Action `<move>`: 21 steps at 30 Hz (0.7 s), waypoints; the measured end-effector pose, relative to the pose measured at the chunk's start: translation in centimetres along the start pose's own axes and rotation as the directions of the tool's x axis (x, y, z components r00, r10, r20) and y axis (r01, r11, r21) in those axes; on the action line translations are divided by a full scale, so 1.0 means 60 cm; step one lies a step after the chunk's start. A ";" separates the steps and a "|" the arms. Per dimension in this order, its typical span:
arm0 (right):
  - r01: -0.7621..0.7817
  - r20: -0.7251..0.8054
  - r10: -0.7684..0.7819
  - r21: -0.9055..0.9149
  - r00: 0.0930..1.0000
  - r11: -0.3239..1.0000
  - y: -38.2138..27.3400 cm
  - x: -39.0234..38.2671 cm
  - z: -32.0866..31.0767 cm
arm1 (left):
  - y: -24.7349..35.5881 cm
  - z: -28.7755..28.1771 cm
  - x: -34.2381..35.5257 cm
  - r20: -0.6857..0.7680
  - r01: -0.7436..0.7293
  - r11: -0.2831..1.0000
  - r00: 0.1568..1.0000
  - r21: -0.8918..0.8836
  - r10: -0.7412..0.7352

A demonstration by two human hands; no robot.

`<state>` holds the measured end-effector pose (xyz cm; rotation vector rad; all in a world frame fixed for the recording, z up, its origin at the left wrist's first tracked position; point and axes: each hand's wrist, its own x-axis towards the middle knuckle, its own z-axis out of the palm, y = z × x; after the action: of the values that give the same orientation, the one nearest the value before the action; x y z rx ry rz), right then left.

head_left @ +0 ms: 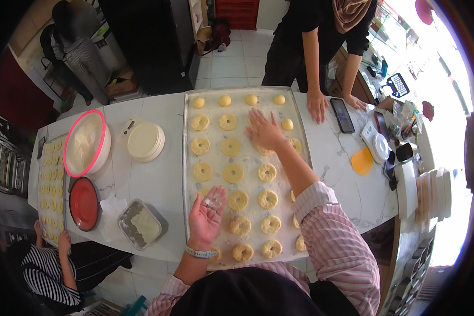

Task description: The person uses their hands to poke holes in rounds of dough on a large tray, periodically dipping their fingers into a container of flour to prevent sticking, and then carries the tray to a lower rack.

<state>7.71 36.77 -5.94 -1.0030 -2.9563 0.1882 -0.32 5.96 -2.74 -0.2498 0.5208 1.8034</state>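
A large floured baking tray (186, 158) lies in front of me, with rows of flat dough rings (266, 199) that have small holes in the middle. Round dough balls (225, 100) line its far edge, and another dough ball (287, 125) sits right of my hand. My right hand (264, 131) is spread palm down over the tray, covering part of the dough there; whether it presses on a piece is hidden. Palm up over the tray's near left part, my left hand (207, 217) has its fingers stretched out and a whitish patch, seemingly flour, on the palm.
Left of the tray are a metal container of flour (146, 224), a red plate (84, 204), a pink-rimmed bowl (106, 142) and a scale with stacked white lids (146, 141). A phone (342, 116) lies right, near a standing co-worker's hands. Another co-worker holds a second tray (51, 203).
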 end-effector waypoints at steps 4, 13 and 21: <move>-0.010 -0.093 0.014 0.044 0.996 0.999 0.041 0.008 0.011 | -0.007 0.004 -0.003 -0.017 -0.004 1.000 1.000 0.027 0.004; -0.024 -0.273 0.045 0.080 0.961 0.997 0.047 0.004 -0.028 | -0.004 -0.007 -0.011 -0.035 -0.025 0.999 0.999 0.026 0.025; -0.019 -0.192 0.023 0.023 0.981 1.000 0.021 -0.006 -0.021 | -0.010 -0.012 -0.013 -0.059 -0.018 1.000 0.998 0.026 0.019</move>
<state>8.83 37.69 -4.81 -0.9888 -2.7653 0.1144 0.42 5.10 -3.19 -0.2827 0.5891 1.8106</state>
